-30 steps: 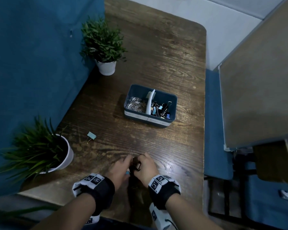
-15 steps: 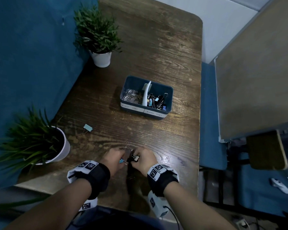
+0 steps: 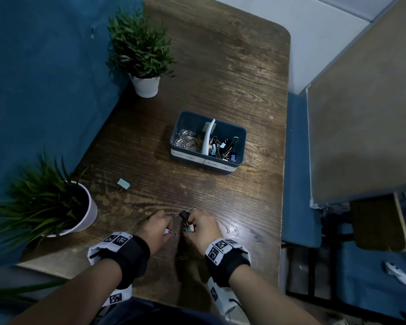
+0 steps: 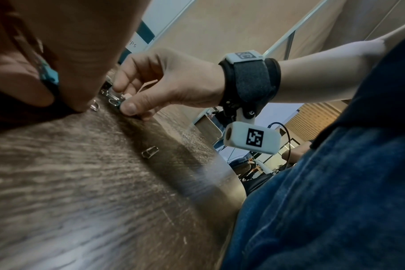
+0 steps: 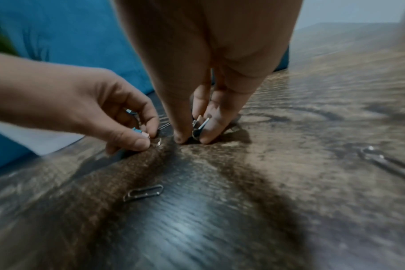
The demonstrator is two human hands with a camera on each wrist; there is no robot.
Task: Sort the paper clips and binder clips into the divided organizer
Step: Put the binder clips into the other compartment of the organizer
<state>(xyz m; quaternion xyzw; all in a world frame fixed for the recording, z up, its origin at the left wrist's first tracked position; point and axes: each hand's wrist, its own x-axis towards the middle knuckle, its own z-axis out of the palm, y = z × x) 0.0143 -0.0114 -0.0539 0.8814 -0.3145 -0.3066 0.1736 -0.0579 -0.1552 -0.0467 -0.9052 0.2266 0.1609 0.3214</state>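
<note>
Both grips low at the near edge of the table (image 3: 220, 66), fingertips almost meeting. Left hand (image 3: 158, 227) curled, pinching a light-blue binder clip (image 3: 167, 231) between thumb and fingers, wire handle poking out toward the right. Right hand (image 3: 203, 228) curled too, thumb and fingers nipped on a small pale binder clip (image 3: 189, 229) pressed down on the wood. Black binder clip (image 3: 184, 215) lying just beyond the fingertips, between the two hands, wire handles raised; cannot tell whether either hand touches it.

Loose paper clip (image 5: 143, 192) flat on the table, nearer the body than both hands, untouched. Another light-blue binder clip (image 3: 123, 184) well off to the left, near the closer potted plant (image 3: 40, 202). Thin wire piece (image 5: 382, 160) at the right edge of the right wrist view, too blurred to name.

Divided organizer (image 3: 240, 146) farther up the table, well apart from the hands: silver paper clips heaped in the left compartment, mixed black and coloured binder clips in the right, white divider (image 3: 208, 137) between them. Second potted plant (image 3: 141, 48) at the far left by the blue wall.
</note>
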